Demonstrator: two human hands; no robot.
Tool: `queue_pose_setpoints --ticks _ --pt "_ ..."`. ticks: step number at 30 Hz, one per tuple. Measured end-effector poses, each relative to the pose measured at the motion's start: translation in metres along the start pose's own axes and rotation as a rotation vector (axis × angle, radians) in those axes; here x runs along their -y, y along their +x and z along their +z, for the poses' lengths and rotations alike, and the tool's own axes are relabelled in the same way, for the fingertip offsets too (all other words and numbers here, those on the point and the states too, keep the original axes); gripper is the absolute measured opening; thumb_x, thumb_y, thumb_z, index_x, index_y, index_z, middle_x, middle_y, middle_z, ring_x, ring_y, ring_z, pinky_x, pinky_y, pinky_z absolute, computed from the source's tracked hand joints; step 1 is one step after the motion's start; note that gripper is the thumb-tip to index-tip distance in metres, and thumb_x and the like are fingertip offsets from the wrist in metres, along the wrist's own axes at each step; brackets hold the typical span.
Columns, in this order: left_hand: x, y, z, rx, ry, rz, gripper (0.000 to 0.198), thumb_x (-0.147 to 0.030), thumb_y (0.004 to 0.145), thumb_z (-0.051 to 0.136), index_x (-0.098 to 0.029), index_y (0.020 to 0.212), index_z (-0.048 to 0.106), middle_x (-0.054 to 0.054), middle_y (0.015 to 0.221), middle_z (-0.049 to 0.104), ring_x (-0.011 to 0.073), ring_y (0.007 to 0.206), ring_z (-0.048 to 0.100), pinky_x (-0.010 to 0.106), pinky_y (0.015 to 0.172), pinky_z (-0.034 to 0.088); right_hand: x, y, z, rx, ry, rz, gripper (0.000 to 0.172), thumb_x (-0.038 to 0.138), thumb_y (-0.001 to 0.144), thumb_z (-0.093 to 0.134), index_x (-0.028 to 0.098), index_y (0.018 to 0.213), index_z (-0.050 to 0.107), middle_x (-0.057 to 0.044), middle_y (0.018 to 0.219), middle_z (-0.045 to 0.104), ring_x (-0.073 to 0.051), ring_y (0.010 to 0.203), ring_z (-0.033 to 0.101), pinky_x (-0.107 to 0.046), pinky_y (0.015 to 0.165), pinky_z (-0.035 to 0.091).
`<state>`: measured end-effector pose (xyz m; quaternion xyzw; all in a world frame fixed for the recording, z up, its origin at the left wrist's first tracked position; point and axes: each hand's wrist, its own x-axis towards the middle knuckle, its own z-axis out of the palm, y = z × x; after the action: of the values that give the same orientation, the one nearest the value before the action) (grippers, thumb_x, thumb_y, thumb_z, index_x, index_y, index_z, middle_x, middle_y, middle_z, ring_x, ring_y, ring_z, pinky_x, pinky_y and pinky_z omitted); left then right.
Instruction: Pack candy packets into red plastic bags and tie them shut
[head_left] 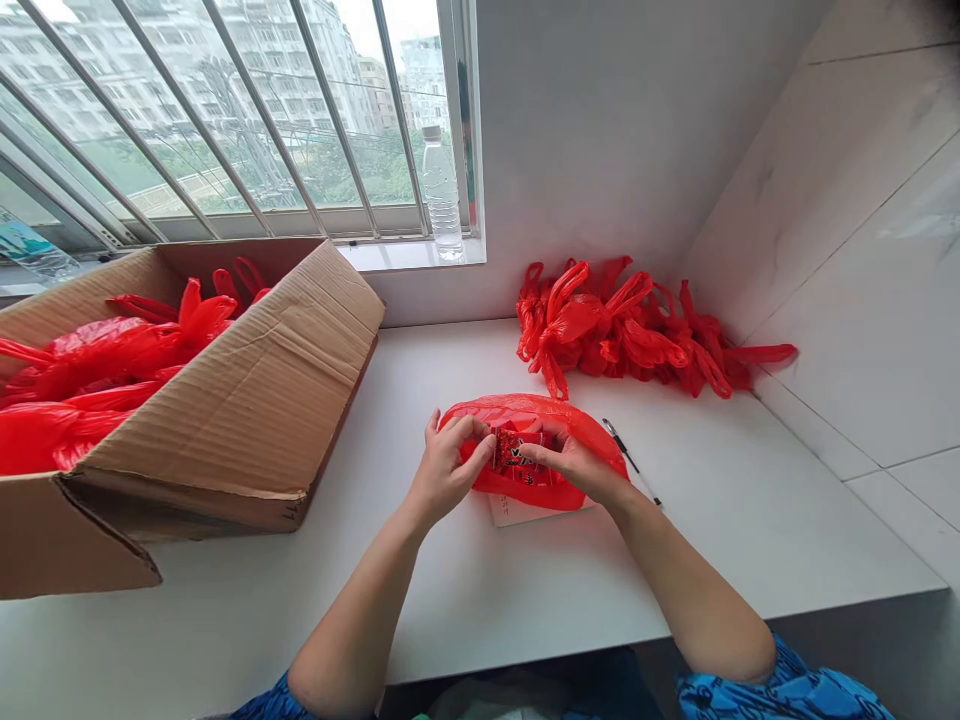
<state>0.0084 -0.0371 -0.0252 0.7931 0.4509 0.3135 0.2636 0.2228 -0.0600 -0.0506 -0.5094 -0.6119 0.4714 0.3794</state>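
Observation:
A red plastic bag [536,408] lies spread open on the white table in front of me. Small red packets with dark printed characters [519,462] show on top of it, between my hands. My left hand [452,465] pinches the left edge of the packets with thumb and index finger. From the other side, my right hand [576,462] grips them, its thumb across the front and its fingers partly hidden behind. Part of a white paper or booklet [517,512] sticks out beneath the bag.
A cardboard box [247,375] full of red plastic bags [112,355] stands at the left. Tied red bags [600,320] are heaped against the back wall. A pen [632,460] lies right of the open bag. A clear bottle [442,195] stands on the sill by the barred window.

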Motion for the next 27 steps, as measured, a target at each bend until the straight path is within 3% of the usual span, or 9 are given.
queue_pose_setpoints --ticks 4,8,11,13,15,18,20,23,27 --pt "0.002 0.0 0.003 -0.011 0.003 0.015 0.021 -0.041 0.096 0.053 -0.023 0.087 0.06 -0.003 0.09 0.071 0.0146 0.086 0.064 0.057 0.123 0.008 0.004 -0.001 -0.001 0.054 0.083 0.049 0.039 0.064 0.088 0.056 0.028 0.098 0.067 -0.001 0.097 0.073 -0.022 0.092 0.069 -0.034 0.081 0.056" --pt "0.004 0.001 0.006 -0.042 -0.119 -0.033 0.03 -0.047 0.095 0.053 -0.022 0.079 0.059 0.0 0.077 0.069 0.016 0.074 0.063 0.048 0.108 0.043 -0.001 0.0 0.0 -0.1 0.081 0.216 0.05 0.069 0.093 0.041 0.029 0.096 0.069 -0.002 0.097 0.075 -0.024 0.097 0.07 -0.036 0.088 0.056" --pt "0.004 0.002 0.006 -0.01 -0.226 -0.05 0.032 -0.048 0.094 0.054 -0.021 0.077 0.058 0.001 0.074 0.067 0.0165 0.07 0.063 0.036 0.084 0.055 -0.008 0.003 0.001 -0.151 0.128 0.228 0.046 0.071 0.089 0.048 0.03 0.091 0.069 0.0 0.097 0.075 -0.024 0.101 0.069 -0.036 0.092 0.054" --pt "0.004 0.002 0.005 0.025 -0.265 -0.055 0.033 -0.047 0.096 0.052 -0.021 0.077 0.057 0.001 0.073 0.067 0.0163 0.069 0.063 0.033 0.077 0.055 -0.011 0.005 0.001 -0.16 0.159 0.137 0.042 0.069 0.09 0.051 0.03 0.093 0.068 0.001 0.102 0.075 -0.023 0.105 0.068 -0.035 0.096 0.052" --pt "0.004 0.002 0.004 0.029 -0.239 -0.055 0.034 -0.045 0.098 0.048 -0.021 0.076 0.058 0.0 0.075 0.068 0.016 0.071 0.064 0.036 0.086 0.053 -0.013 0.006 0.0 -0.219 0.128 0.079 0.042 0.066 0.092 0.049 0.029 0.092 0.067 0.0 0.103 0.074 -0.023 0.106 0.067 -0.036 0.099 0.051" --pt "0.005 0.002 0.004 -0.045 -0.074 -0.022 0.031 -0.042 0.1 0.046 -0.022 0.082 0.062 -0.001 0.083 0.072 0.0157 0.079 0.065 0.047 0.115 0.033 -0.015 0.006 -0.002 -0.29 0.009 0.07 0.044 0.064 0.095 0.043 0.027 0.089 0.067 -0.003 0.099 0.075 -0.024 0.103 0.068 -0.038 0.097 0.052" --pt "0.007 0.002 0.005 -0.085 0.018 0.009 0.026 -0.04 0.1 0.046 -0.023 0.092 0.064 -0.001 0.093 0.073 0.0166 0.088 0.066 0.05 0.121 0.022 -0.02 0.007 -0.004 -0.229 -0.023 0.064 0.043 0.06 0.097 0.041 0.028 0.095 0.069 -0.003 0.105 0.075 -0.024 0.106 0.067 -0.038 0.096 0.052" --pt "0.008 0.001 0.007 -0.077 0.067 0.036 0.023 -0.039 0.1 0.045 -0.025 0.103 0.063 0.001 0.106 0.073 0.0181 0.099 0.066 0.048 0.121 0.023 -0.032 0.009 -0.008 -0.193 -0.06 0.065 0.039 0.052 0.099 0.038 0.03 0.106 0.07 -0.004 0.114 0.074 -0.024 0.11 0.067 -0.037 0.094 0.053" --pt "0.008 0.001 0.008 -0.063 0.117 0.052 0.021 -0.037 0.1 0.045 -0.025 0.105 0.062 0.001 0.11 0.073 0.0175 0.101 0.065 0.047 0.121 0.022 -0.047 0.01 -0.016 -0.343 -0.248 0.087 0.036 0.05 0.096 0.044 0.029 0.106 0.071 -0.006 0.112 0.074 -0.026 0.109 0.067 -0.039 0.089 0.054"
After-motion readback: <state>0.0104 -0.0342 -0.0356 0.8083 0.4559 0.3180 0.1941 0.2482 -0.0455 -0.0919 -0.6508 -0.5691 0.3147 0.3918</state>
